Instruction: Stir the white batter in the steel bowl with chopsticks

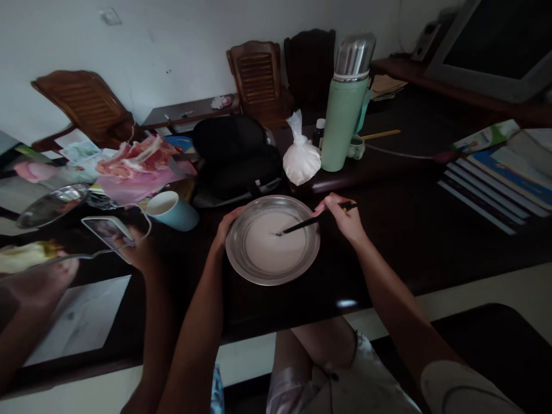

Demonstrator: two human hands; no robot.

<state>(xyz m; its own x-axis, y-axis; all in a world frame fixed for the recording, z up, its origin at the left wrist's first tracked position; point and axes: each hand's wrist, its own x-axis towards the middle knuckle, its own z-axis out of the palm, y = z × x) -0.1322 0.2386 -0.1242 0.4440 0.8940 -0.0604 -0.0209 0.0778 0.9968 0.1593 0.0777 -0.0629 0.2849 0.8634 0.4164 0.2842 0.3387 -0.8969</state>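
A round metal bowl [272,280] sits on the dark table in front of me, with a pale, milky mixture [271,253] in it. My left hand [227,225] grips the bowl's left side, its fingertips partly hidden behind the rim. Above the right rim, my right hand [342,215] is closed around black chopsticks [304,223], whose tips dip into the mixture near the middle. Just beyond the bowl stands a knotted clear plastic bag of white powder [302,163]. A tall green thermos [344,123] with a steel cap rises beside the bag.
To the left, another person's hand [140,250] holds a phone [107,233] with a cable. Nearby are a blue cup [179,214], raw meat [135,158] on pink plastic and a metal dish [54,204]. An open black case [237,167] lies behind; stacked books [491,190] are at right.
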